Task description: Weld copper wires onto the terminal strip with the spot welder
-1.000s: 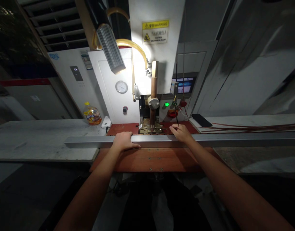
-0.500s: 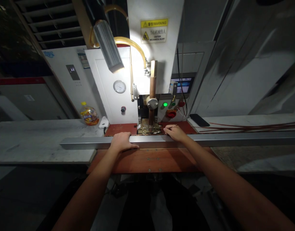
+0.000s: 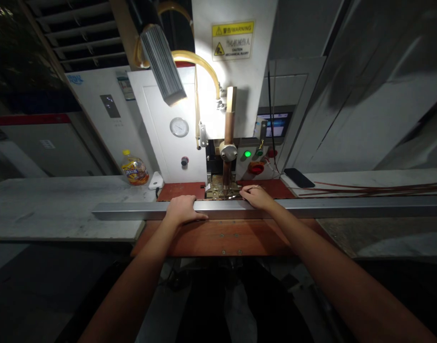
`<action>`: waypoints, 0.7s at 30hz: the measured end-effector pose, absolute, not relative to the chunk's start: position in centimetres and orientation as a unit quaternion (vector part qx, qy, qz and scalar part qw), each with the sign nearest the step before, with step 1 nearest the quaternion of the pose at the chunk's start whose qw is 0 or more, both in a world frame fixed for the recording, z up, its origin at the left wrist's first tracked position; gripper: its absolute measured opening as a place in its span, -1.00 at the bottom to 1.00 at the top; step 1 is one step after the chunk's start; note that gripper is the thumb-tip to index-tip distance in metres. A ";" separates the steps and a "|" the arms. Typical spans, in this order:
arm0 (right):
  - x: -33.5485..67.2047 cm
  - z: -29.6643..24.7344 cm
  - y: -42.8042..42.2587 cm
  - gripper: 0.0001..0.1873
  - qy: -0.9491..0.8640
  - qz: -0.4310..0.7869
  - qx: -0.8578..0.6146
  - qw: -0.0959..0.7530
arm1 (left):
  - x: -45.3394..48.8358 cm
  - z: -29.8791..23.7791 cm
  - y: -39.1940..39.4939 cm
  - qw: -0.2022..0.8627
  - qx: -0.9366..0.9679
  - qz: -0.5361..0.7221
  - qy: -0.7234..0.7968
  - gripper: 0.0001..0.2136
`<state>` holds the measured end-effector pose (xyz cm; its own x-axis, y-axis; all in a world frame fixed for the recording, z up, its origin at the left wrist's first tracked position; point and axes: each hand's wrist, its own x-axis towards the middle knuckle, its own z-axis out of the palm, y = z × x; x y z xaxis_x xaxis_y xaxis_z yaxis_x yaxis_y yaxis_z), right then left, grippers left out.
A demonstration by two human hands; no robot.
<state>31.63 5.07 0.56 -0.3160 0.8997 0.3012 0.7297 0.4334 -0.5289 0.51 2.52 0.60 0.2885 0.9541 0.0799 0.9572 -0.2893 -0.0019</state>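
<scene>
A long grey metal bar lies across the work surface, in front of the electrode. My left hand is closed over it, fingers on the far side and thumb along the near side. My right hand rests at the bar's back edge, its fingers pinched on what looks like a thin strip, mostly hidden by the hand. Just left of these fingertips stands the copper-coloured electrode of a white machine. Its tip is above a small metal fixture.
Several thin reddish-brown strips lie at the right, beside a dark phone. A yellow-capped bottle and a white device stand at the left. A lamp lights the electrode. A reddish board lies under the bar.
The view has shifted slightly. My right hand's fingertips are a little closer to the electrode. My left hand keeps its place on the bar.
</scene>
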 end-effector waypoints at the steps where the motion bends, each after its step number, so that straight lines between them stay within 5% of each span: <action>1: 31.6 0.5 5.1 -0.64 -0.797 0.148 -0.513 0.283 | 0.5 0.6 2.5 0.025 -0.803 -0.031 -0.595 -0.22; 21: 31.3 0.3 4.7 -0.66 -0.797 0.116 -0.527 0.272 | 0.1 1.3 2.4 -0.017 -0.834 -0.054 -0.548 -0.04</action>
<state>31.30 4.72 0.28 -0.2974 0.9026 0.3112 0.7770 0.4183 -0.4704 0.07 2.42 1.26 0.3927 0.9169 0.0717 0.9133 -0.3980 0.0868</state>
